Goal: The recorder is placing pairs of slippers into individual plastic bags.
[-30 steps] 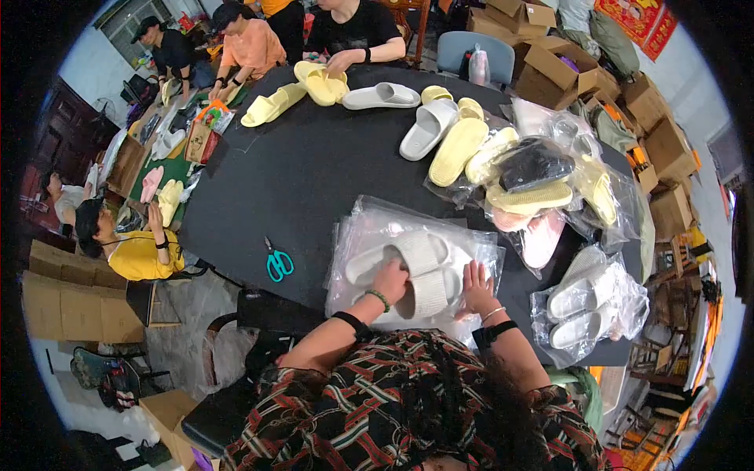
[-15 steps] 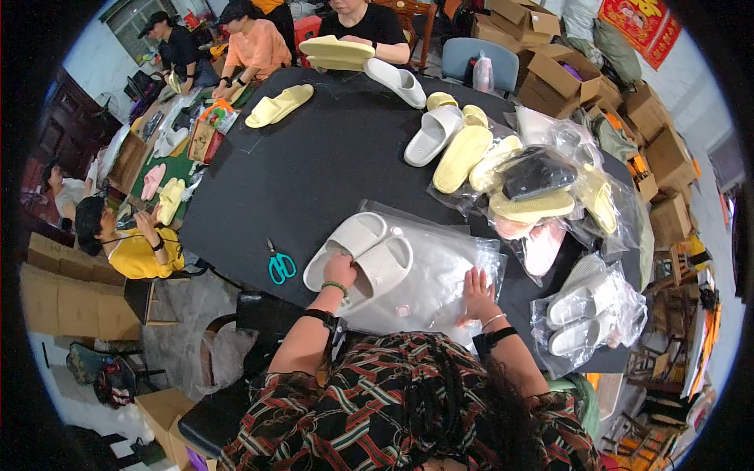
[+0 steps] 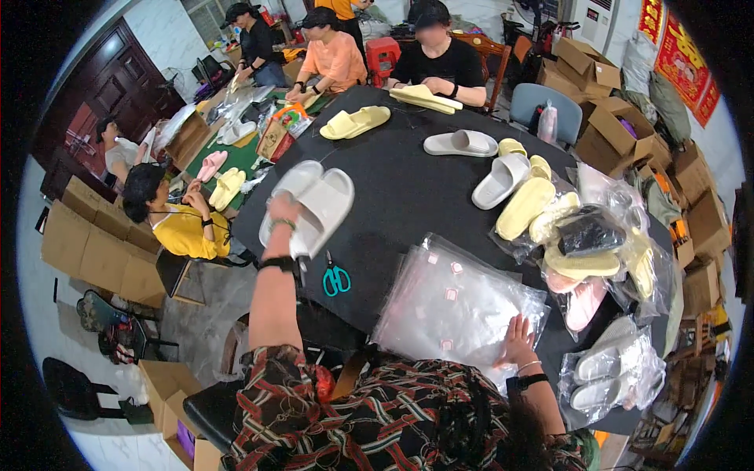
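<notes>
A pair of light grey slippers is in my left hand, over the left edge of the black table. The fingers are closed on the pair near its middle, partly hidden by the slippers. My right hand lies open and flat, fingers spread, on the right side of a stack of clear plastic bags in front of me. Small pale stickers show on the bags. Teal-handled scissors rest on the table between the slippers and the bags.
Bagged yellow, pink and grey slippers pile up at the right, a bagged grey pair nearest me. Loose slippers lie along the far side. A co-worker in black handles a yellow slipper. Cardboard boxes stand beyond.
My left hand has carried the grey slippers off the bags, to the left and away from me. My right hand stays on the bags. The far co-worker's yellow slipper is lower, and the view has shifted.
</notes>
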`<state>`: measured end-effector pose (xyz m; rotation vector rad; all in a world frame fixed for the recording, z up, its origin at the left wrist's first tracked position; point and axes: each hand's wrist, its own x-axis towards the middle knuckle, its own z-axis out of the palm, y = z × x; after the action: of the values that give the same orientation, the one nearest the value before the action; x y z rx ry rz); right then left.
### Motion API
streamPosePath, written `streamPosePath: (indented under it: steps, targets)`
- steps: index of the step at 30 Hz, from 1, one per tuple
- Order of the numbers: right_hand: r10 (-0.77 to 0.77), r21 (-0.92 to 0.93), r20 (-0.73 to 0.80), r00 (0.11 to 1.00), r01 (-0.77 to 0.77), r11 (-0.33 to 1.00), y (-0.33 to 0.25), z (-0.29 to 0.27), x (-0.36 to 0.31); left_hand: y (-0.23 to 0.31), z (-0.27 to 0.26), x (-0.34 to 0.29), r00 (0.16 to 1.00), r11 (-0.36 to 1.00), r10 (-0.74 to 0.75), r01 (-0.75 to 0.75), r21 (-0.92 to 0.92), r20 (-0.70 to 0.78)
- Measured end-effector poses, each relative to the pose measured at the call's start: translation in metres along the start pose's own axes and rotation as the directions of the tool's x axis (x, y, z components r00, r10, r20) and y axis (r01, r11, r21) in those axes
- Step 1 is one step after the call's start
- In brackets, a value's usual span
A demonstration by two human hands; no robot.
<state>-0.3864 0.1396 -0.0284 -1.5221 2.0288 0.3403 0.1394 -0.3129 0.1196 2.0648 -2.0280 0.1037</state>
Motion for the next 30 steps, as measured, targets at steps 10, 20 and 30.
streamPosePath:
  steps: [10, 20, 30]
  targets:
    - [0.049, -0.011, -0.080, 0.996, -0.050, 0.999, 0.011, -0.005, -0.017, 0.149, 0.021, -0.135, 0.832, 0.730, 0.504, -0.554, -0.399, -0.232]
    - [0.031, 0.037, -0.052, 0.998, -0.030, 0.999, 0.003, -0.014, -0.020, 0.246, 0.074, -0.325, 0.300, 0.418, 0.906, -0.746, -0.518, 0.300]
    - [0.537, 0.662, -0.742, 0.402, 0.309, 0.683, 0.106, -0.153, -0.011, 0.261, 0.078, -0.331, 0.241, 0.403, 0.887, -0.821, -0.405, 0.393]
